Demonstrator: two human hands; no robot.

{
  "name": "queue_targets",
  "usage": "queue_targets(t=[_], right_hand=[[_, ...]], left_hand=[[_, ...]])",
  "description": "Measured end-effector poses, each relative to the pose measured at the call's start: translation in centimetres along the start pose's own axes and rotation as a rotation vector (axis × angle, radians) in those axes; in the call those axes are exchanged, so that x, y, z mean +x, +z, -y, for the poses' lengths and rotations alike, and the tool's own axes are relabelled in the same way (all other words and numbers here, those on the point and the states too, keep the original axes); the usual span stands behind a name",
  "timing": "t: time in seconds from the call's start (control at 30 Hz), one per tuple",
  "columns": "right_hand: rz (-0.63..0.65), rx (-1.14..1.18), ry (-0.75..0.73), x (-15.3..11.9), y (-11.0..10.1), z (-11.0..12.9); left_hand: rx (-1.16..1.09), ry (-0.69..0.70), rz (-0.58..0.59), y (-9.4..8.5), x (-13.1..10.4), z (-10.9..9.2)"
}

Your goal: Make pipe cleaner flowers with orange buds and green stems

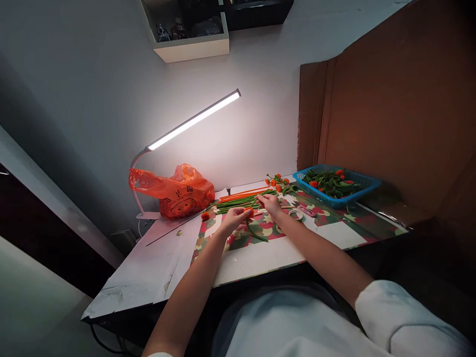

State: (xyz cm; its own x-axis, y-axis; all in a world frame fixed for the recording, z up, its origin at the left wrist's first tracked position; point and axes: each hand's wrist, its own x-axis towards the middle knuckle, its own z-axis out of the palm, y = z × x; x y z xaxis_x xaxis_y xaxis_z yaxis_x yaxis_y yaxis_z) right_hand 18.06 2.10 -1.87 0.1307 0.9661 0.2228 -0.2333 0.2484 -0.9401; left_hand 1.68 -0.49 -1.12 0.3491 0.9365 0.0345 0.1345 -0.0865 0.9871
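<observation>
My left hand [235, 219] is closed, thumb and fingers pinching an orange flower [250, 212]. From the flower a green stem [256, 235] curves down over the camouflage-patterned mat [238, 240]. My right hand [270, 205], just to the right and a little farther off, is closed in a pinch on a thin green strip [255, 203] that runs toward the flower. Beyond both hands lies a bundle of green stems [238, 202], with orange sticks [243, 193] behind it. A roll of tape [296, 214] lies beside my right forearm.
An orange plastic bag [186, 193] stands at the back left by a lit desk lamp [195, 119]. A blue basket [336, 201] holds leaves and orange flowers. More orange flowers [275, 183] lie at the back, one flower head [205, 216] at left. Cardboard [390, 109] rises at right.
</observation>
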Motion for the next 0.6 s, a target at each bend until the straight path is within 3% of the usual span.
queue_targets(t=[0.17,0.3,0.6], right_hand=[[-0.049,0.052,-0.015,0.9,-0.3,-0.1],[-0.160,0.057,-0.025,1.7,-0.9,0.0],[-0.273,0.089,-0.019,2.5,-1.6,0.4]], left_hand=[[0.054,0.025,0.016,0.5,0.0,-0.7],[0.045,0.020,0.029,0.8,-0.5,-1.2],[0.020,-0.028,0.021,0.9,0.0,-0.5]])
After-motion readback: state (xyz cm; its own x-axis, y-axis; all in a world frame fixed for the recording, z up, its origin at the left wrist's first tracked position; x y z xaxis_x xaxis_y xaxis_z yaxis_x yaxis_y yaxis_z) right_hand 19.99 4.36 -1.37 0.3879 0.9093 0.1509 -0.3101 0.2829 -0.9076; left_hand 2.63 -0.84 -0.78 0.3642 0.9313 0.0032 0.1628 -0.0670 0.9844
